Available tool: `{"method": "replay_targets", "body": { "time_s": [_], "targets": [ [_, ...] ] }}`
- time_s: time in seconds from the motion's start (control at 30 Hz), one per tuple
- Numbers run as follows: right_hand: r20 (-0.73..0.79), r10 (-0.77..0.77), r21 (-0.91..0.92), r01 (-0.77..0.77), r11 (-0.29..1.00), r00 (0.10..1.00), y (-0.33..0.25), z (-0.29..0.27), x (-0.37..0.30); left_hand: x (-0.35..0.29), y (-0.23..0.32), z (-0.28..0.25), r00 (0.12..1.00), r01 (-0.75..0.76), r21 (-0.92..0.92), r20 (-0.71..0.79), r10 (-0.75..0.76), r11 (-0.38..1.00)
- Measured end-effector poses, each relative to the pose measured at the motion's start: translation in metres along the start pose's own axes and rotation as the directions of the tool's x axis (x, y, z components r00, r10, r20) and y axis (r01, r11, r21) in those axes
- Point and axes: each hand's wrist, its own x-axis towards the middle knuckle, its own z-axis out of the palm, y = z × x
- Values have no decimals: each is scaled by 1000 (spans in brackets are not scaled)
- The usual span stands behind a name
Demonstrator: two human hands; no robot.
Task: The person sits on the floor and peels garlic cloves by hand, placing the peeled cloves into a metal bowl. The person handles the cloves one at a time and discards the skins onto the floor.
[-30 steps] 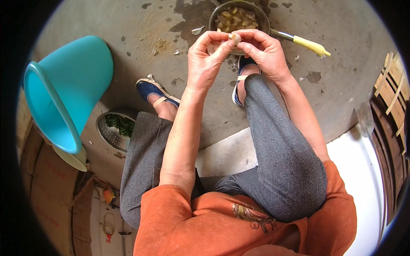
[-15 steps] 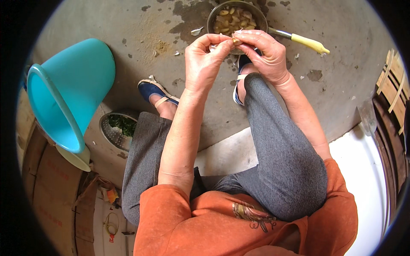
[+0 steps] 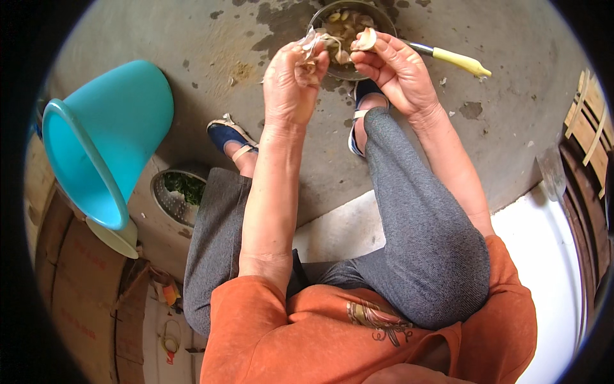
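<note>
My left hand (image 3: 286, 86) is closed around papery garlic skins (image 3: 311, 52), with a stringy piece trailing off to the right. Between the thumb and fingers of my right hand (image 3: 404, 80) is a pale garlic clove (image 3: 366, 40). Both hands are held up apart from each other, over the near side of a round metal pan (image 3: 391, 24). Garlic cloves (image 3: 345, 16) lie in liquid in the pan, partly hidden by my hands. The pan's pale yellow handle (image 3: 460, 61) points right.
A turquoise bucket (image 3: 144, 105) lies tipped on its side at the left. Beside my left leg stands a perforated metal colander (image 3: 167, 203) with green leaves (image 3: 187, 187). The concrete floor (image 3: 511, 83) has wet spots and skin scraps. Cardboard (image 3: 86, 288) lies lower left.
My hands have parted from their pinch together over the pan. The left now shows a bunch of garlic skins, and the right shows a clove.
</note>
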Motion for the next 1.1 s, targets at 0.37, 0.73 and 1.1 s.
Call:
{"method": "replay_targets", "body": {
  "time_s": [0.37, 0.73, 1.1],
  "targets": [
    [-47, -89, -495, 55, 867, 995, 8, 20, -8, -6, -11, 4, 930, -347, 601, 321, 180, 720],
    [-13, 28, -461, -31, 887, 1000, 6, 16, -9, -4, -6, -2, 960, -233, 573, 264, 93, 786],
    [-11, 4, -155, -5, 988, 1000, 15, 4, -5, -9, -23, 3, 975, -211, 477, 171, 145, 853]
  ]
}}
